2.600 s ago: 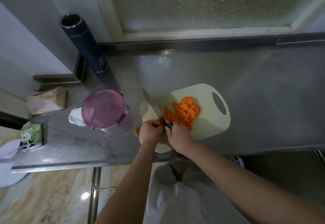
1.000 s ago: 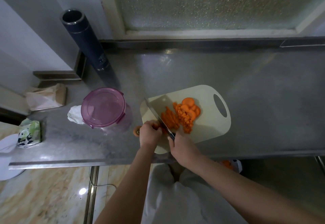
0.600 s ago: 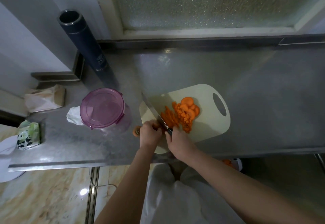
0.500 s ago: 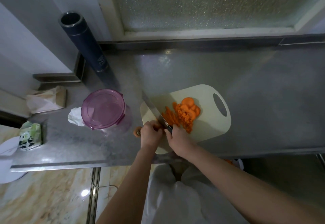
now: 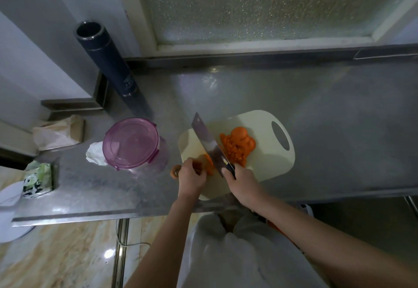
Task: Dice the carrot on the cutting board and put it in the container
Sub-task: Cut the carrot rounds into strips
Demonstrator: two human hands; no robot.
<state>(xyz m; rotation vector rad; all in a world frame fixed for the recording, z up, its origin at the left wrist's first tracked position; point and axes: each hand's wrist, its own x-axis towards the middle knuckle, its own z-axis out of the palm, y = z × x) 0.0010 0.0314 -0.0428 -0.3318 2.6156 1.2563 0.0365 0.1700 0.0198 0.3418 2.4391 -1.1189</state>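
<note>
A cream cutting board lies on the steel counter. On it sits a pile of diced carrot and round slices. My right hand grips the handle of a cleaver, whose blade slants across the board's left part. My left hand holds down carrot strips just left of the blade, fingers curled over them. A carrot end lies on the counter beside my left hand. The clear container with a purple lid stands left of the board, lid on.
A tall dark flask stands at the back left. A white crumpled tissue lies by the container. Further left are a brown paper bag and a panda-print tissue pack. The counter's front edge runs close to my body.
The cleaver has lifted and moved a little to the right of the strips since half a second ago. My left hand stays on the carrot strips. The diced pile is unchanged.
</note>
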